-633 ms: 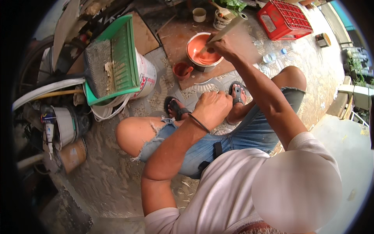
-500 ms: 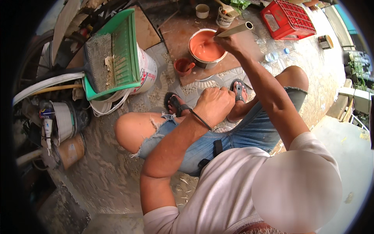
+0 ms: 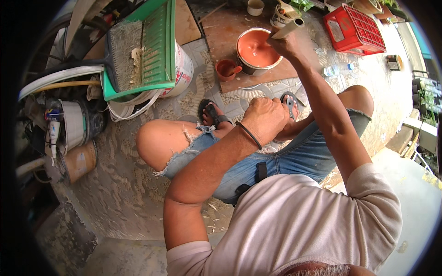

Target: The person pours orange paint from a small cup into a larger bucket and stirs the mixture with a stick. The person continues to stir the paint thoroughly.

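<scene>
My right hand [image 3: 290, 46] is wrapped round a pale hollow tube [image 3: 289, 30], whose round end points up and away. That hand hovers at the right rim of a bucket of orange paint [image 3: 256, 44]; its lower grip is partly hidden. My left hand [image 3: 267, 118], with a black band at the wrist, is closed in front of my knees. Whatever it holds, if anything, is hidden under the fingers. A small reddish-brown cup [image 3: 225, 69] with an orange-coated handle stands left of the bucket.
The bucket stands on a brown board [image 3: 216, 37]. At left, a green dustpan [image 3: 159, 55] and broom head lie over a white pail [image 3: 184, 69]. A red crate [image 3: 354, 30], a clear plastic bottle [image 3: 338, 70] and a small tin [image 3: 394, 62] are at right.
The view has shifted, so most things appear slightly farther right and lower. The tube in my right hand has tilted and looks shorter. My left hand stays closed before my knees.
</scene>
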Action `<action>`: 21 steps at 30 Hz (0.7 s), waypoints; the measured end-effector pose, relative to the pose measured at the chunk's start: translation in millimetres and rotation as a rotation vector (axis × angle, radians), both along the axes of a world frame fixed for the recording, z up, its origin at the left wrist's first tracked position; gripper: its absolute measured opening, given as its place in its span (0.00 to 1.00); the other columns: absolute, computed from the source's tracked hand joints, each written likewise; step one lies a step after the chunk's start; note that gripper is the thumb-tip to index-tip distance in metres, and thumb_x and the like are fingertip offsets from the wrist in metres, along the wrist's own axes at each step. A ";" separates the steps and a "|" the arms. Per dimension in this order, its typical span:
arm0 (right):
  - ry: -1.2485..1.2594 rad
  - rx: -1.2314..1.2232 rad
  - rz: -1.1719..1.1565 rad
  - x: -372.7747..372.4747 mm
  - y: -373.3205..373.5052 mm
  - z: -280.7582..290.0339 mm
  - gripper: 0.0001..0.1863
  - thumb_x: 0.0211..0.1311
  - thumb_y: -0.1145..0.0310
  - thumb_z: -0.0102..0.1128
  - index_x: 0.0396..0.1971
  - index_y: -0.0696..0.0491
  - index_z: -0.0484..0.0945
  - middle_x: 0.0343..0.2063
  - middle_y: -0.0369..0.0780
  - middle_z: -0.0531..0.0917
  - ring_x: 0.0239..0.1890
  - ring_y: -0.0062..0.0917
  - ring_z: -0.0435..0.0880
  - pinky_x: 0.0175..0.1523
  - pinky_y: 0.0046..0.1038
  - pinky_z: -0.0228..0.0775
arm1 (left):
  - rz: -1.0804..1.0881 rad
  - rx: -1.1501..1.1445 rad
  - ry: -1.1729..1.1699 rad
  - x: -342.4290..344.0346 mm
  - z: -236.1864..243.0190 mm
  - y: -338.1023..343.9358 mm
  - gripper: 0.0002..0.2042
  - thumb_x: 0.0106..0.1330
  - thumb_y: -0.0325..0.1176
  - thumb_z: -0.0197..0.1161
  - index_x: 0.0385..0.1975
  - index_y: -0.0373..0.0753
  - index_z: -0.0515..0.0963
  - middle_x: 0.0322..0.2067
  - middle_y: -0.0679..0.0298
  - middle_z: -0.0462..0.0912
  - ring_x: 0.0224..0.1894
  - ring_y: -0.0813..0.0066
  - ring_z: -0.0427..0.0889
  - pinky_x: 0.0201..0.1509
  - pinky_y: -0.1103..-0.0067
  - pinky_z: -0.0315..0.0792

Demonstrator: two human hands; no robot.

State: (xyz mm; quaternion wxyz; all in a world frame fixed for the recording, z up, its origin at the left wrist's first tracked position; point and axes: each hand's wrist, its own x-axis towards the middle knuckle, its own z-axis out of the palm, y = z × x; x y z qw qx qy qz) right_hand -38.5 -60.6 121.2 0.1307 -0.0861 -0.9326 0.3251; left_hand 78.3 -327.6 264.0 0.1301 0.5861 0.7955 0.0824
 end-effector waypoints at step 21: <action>-0.046 -0.863 -0.175 23.7 -23.2 -12.3 0.07 0.63 0.73 0.69 0.37 0.58 0.80 0.28 0.42 0.87 0.23 0.25 0.86 0.29 0.26 0.82 | 0.051 0.029 -0.043 1.6 -6.0 -3.6 0.08 0.63 0.29 0.65 0.39 0.35 0.82 0.35 0.54 0.86 0.39 0.58 0.91 0.40 0.65 0.85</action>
